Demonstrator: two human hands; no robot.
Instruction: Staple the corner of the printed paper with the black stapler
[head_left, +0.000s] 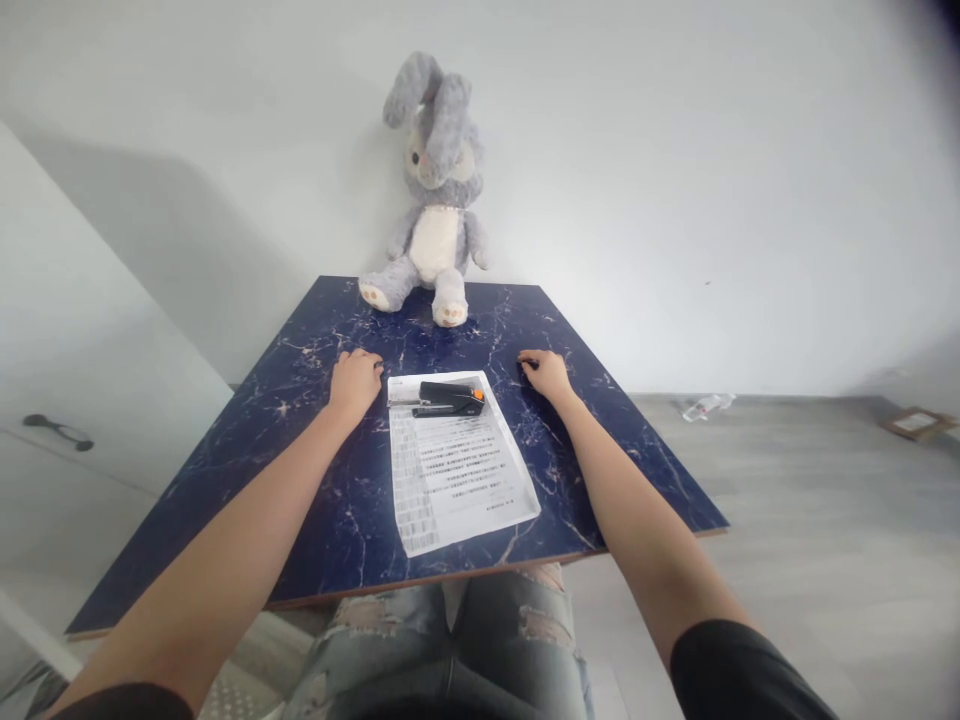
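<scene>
My left hand (357,382) rests on the blue marbled table top (465,345), left of the printed sheets of paper (480,490). Its fingers are loosely bent, and a dark gap shows between thumb and forefinger. To the right of the paper my right hand (547,375) lies on the table in much the same way, thumb apart from the bent fingers. I see nothing held in either hand. A black stapler (450,398) with an orange button lies across the far end of the paper, between the hands and touching neither.
A grey plush rabbit (437,240) sits at the table's far edge against the white wall. On the left stands a white cabinet with a dark handle (58,432). Clear plastic packaging (707,406) and a brown cardboard piece (916,422) lie on the floor at right.
</scene>
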